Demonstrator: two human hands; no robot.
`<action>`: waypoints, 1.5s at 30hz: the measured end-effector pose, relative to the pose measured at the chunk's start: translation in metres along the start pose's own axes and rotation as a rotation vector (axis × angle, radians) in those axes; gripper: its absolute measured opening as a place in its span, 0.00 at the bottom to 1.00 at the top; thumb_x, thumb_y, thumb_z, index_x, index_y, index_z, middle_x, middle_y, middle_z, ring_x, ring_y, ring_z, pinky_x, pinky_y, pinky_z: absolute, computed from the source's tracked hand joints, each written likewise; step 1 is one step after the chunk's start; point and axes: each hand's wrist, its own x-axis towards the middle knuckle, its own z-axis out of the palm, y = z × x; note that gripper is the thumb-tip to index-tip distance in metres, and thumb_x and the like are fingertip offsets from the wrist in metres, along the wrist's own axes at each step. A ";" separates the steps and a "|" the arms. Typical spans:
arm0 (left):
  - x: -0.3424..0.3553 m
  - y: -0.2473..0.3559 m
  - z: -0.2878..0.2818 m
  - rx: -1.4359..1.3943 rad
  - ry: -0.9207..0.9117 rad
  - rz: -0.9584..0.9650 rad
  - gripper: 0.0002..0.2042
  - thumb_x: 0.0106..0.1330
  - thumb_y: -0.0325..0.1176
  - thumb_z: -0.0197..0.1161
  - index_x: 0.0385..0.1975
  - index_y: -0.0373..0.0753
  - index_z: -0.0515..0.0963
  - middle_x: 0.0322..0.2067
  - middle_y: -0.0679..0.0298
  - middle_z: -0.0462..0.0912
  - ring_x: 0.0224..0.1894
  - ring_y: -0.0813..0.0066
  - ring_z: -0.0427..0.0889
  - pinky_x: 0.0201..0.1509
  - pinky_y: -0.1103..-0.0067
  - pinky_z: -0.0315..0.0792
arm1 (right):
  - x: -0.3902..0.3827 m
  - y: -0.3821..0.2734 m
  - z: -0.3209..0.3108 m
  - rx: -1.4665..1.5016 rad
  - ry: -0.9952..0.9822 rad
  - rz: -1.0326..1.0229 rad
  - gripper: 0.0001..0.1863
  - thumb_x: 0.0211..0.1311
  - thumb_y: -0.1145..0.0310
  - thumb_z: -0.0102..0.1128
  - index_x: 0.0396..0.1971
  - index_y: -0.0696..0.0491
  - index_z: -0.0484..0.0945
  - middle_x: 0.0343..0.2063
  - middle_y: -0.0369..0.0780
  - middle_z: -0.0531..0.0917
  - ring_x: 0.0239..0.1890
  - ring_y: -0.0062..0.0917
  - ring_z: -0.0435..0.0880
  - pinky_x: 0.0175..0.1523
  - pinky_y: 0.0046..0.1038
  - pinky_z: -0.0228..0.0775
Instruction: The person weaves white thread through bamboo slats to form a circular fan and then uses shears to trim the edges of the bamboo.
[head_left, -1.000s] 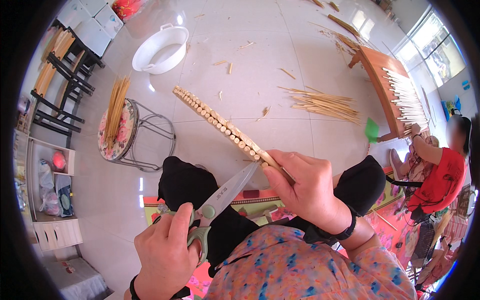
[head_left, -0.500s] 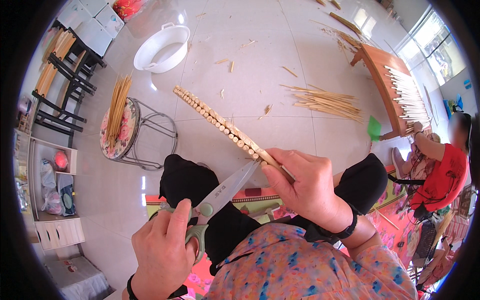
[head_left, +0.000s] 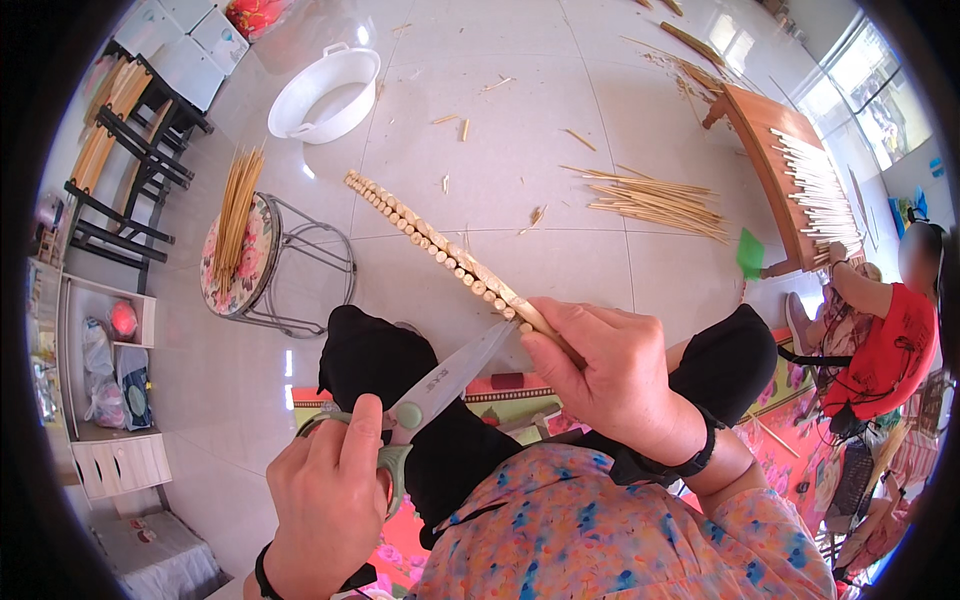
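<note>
In my left hand [head_left: 325,495] is a pair of scissors [head_left: 450,380] with green handles, my fingers closed through and around the loops. The blades lie close together, slightly blurred, and point up to the right. Their tips meet the lower edge of a flat panel of pale stalks [head_left: 440,245], just beside my right fingers. My right hand [head_left: 610,375] pinches the panel's near end between thumb and fingers. Seen nearly edge-on, the panel shows a row of round cut stalk ends and slants away to the upper left.
A flowered stool [head_left: 265,225] on the left bears a bundle of stalks [head_left: 238,210]. Beyond it stands a white basin [head_left: 352,125]. More stalks [head_left: 655,203] lie on the tiled floor. At right, a person in red [head_left: 885,350] reaches to a wooden table [head_left: 765,160] with pale sticks.
The scissors have turned slightly in my left hand, their tips still at the panel's edge. My right hand and the panel have hardly moved.
</note>
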 end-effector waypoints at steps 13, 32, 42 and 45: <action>0.003 0.003 0.010 -0.170 0.044 -0.101 0.22 0.46 0.20 0.70 0.44 0.36 0.75 0.24 0.58 0.76 0.22 0.57 0.79 0.25 0.69 0.71 | -0.003 0.005 0.002 0.046 0.020 0.078 0.10 0.54 0.69 0.70 0.35 0.56 0.81 0.18 0.40 0.79 0.17 0.32 0.79 0.22 0.30 0.69; -0.001 0.003 0.014 -0.149 -0.050 -0.089 0.21 0.47 0.21 0.68 0.45 0.35 0.75 0.22 0.60 0.76 0.19 0.62 0.77 0.22 0.73 0.69 | -0.001 0.002 -0.004 0.004 -0.025 0.017 0.10 0.55 0.71 0.68 0.36 0.57 0.80 0.18 0.41 0.79 0.18 0.34 0.79 0.22 0.31 0.69; -0.001 0.001 0.027 -0.381 -0.001 -0.193 0.18 0.50 0.19 0.70 0.43 0.36 0.77 0.24 0.59 0.80 0.22 0.68 0.81 0.27 0.78 0.73 | -0.004 0.007 0.001 0.058 0.009 0.095 0.10 0.54 0.70 0.69 0.35 0.57 0.82 0.18 0.41 0.80 0.17 0.32 0.79 0.22 0.29 0.69; -0.005 -0.005 0.033 -0.560 -0.005 -0.165 0.19 0.49 0.20 0.70 0.43 0.36 0.77 0.24 0.61 0.79 0.22 0.70 0.80 0.27 0.80 0.72 | -0.003 0.005 0.000 0.018 0.004 0.054 0.10 0.54 0.70 0.70 0.35 0.56 0.82 0.18 0.40 0.80 0.17 0.32 0.79 0.22 0.29 0.69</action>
